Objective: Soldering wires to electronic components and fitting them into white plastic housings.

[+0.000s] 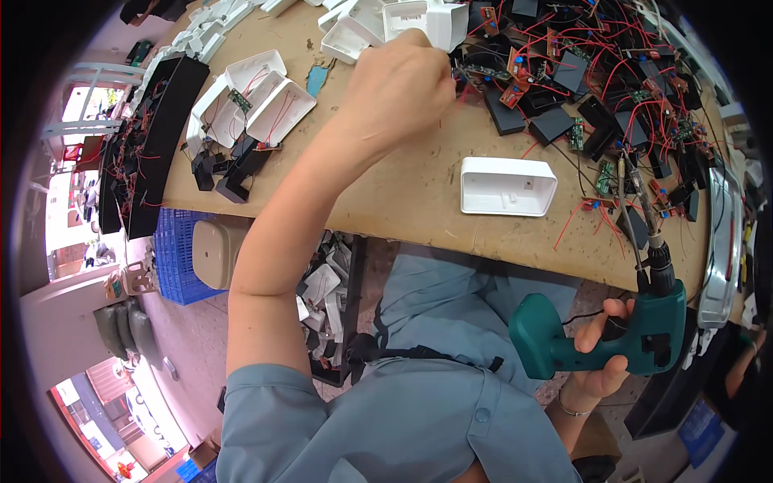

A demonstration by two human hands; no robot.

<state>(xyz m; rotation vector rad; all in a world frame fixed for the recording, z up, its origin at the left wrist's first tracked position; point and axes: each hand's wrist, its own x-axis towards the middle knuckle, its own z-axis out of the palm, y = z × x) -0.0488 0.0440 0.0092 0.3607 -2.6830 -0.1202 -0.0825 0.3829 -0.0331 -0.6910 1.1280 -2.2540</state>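
My right hand (602,342) is wrapped round the handle of a green pistol-shaped soldering gun (659,326). Its metal tip and thin feed tube point away from me, over the wires at the bench's right side. My left hand (407,88) is stretched to the far middle of the bench with its fingers curled downward. Its fingertips are hidden, so whatever they grip does not show. Just beyond that hand lie white plastic cases (352,30), and dark wires (477,71) run beside its knuckles. An open white plastic case (509,187) rests near the front edge, between my hands.
Black plastic boxes (503,111), circuit boards and red wires are heaped at the right. Wired white cases (282,109) stand at the left, by a long black tray (165,141) of parts. Under the bench are a blue crate (181,270) and a bin of white pieces (326,298).
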